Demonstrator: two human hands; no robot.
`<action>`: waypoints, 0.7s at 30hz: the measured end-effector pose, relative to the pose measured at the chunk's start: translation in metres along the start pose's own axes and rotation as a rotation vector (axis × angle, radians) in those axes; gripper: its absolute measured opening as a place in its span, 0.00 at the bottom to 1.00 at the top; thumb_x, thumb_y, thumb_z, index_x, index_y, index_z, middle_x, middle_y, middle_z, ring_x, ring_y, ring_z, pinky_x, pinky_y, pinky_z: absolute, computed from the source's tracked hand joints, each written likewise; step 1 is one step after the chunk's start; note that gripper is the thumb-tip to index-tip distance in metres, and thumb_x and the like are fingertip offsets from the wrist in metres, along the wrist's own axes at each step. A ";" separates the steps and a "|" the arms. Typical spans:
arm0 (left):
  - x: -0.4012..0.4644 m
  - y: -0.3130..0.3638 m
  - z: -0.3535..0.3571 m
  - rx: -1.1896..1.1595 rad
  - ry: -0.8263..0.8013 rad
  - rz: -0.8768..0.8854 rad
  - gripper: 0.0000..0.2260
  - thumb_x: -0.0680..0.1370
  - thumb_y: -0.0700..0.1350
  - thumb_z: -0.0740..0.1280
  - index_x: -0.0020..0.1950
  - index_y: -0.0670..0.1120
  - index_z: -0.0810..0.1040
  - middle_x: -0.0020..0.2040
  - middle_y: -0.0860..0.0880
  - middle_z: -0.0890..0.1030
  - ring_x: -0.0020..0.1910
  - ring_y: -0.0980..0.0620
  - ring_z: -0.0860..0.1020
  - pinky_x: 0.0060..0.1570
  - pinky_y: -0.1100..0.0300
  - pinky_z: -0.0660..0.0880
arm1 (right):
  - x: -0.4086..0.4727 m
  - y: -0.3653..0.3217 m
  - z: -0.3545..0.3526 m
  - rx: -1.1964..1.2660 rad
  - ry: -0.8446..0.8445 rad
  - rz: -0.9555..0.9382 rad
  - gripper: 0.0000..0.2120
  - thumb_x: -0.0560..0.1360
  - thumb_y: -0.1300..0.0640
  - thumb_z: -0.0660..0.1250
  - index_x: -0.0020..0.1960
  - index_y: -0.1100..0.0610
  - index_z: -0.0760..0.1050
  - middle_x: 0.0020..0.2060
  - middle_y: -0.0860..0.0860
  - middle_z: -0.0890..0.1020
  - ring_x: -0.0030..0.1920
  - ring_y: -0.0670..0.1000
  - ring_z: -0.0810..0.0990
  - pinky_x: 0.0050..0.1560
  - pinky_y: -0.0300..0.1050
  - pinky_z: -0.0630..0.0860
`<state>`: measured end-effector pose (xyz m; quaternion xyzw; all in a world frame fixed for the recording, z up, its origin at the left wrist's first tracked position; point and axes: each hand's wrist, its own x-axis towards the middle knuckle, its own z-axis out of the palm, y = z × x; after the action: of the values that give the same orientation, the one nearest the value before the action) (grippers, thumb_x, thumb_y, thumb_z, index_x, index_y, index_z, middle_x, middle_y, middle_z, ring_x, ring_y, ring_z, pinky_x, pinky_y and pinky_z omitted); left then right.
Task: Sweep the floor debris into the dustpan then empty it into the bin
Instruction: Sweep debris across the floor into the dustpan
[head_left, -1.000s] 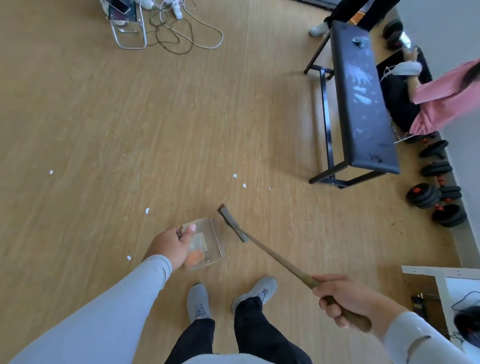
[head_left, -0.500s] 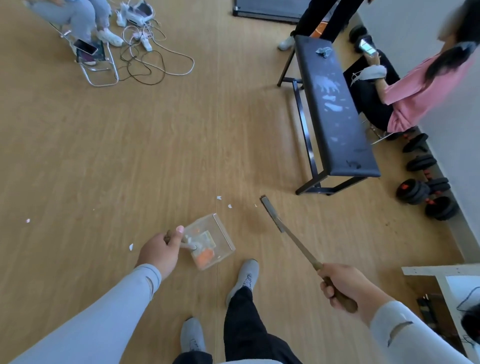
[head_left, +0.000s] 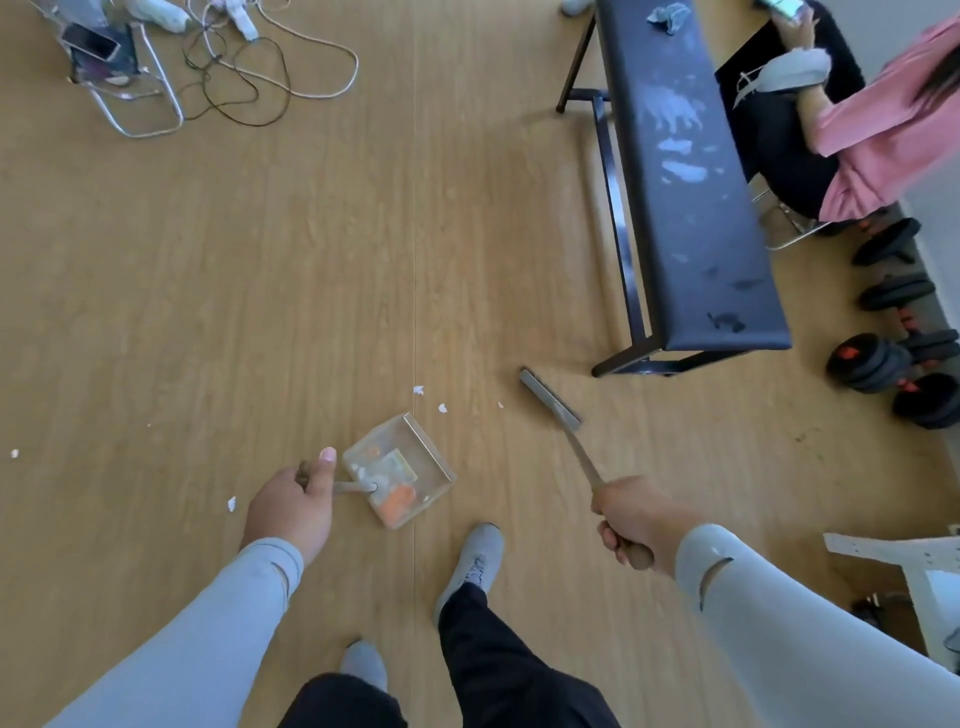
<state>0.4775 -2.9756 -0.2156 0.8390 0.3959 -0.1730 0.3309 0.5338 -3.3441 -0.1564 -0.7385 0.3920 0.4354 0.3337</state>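
the left hand (head_left: 291, 506) grips the dustpan handle (head_left: 347, 487), fingers curled round it, thumb laid straight along the top toward the pan. the dustpan (head_left: 400, 470) is a clear, box-like tray set low over the wood floor (head_left: 260, 270), just ahead of the left hand and of the grey shoe (head_left: 475, 558); contact with the floor cannot be told. its long axis runs from the handle at lower left to the open mouth at upper right. orange and pale bits lie inside it, toward the handle end.

the right hand (head_left: 631, 522) is closed round the wooden end of the broom (head_left: 582, 452). the broom shaft runs from the hand up and to the left. its head (head_left: 550, 397) is a narrow dark bar, long axis from upper left to lower right, near the foot of the bench (head_left: 685, 171).

white scraps (head_left: 418, 390) lie on the floor between the dustpan mouth and the broom head, just beyond the mouth. other scraps lie left of the left hand.
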 end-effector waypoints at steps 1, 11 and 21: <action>0.002 0.000 0.001 0.006 0.006 -0.005 0.29 0.81 0.68 0.54 0.36 0.45 0.72 0.31 0.46 0.76 0.31 0.43 0.76 0.32 0.54 0.68 | -0.004 -0.003 0.008 -0.028 -0.030 -0.009 0.09 0.76 0.63 0.56 0.47 0.64 0.74 0.21 0.54 0.75 0.18 0.51 0.66 0.21 0.35 0.62; 0.013 0.011 -0.005 0.005 -0.013 -0.053 0.28 0.79 0.71 0.53 0.45 0.48 0.76 0.39 0.48 0.81 0.37 0.48 0.79 0.33 0.55 0.68 | -0.057 -0.022 -0.026 0.014 -0.332 0.055 0.12 0.80 0.63 0.64 0.61 0.57 0.78 0.32 0.56 0.75 0.26 0.49 0.69 0.22 0.41 0.67; 0.004 0.011 -0.007 -0.036 -0.021 -0.025 0.23 0.80 0.69 0.54 0.50 0.51 0.76 0.40 0.53 0.79 0.38 0.54 0.77 0.33 0.57 0.68 | -0.060 -0.063 -0.030 -0.144 -0.202 -0.159 0.10 0.80 0.63 0.63 0.58 0.53 0.78 0.28 0.55 0.75 0.24 0.49 0.70 0.22 0.41 0.67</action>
<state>0.4888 -2.9739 -0.2087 0.8260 0.4060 -0.1786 0.3478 0.5812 -3.3219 -0.0805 -0.7416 0.2643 0.5070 0.3509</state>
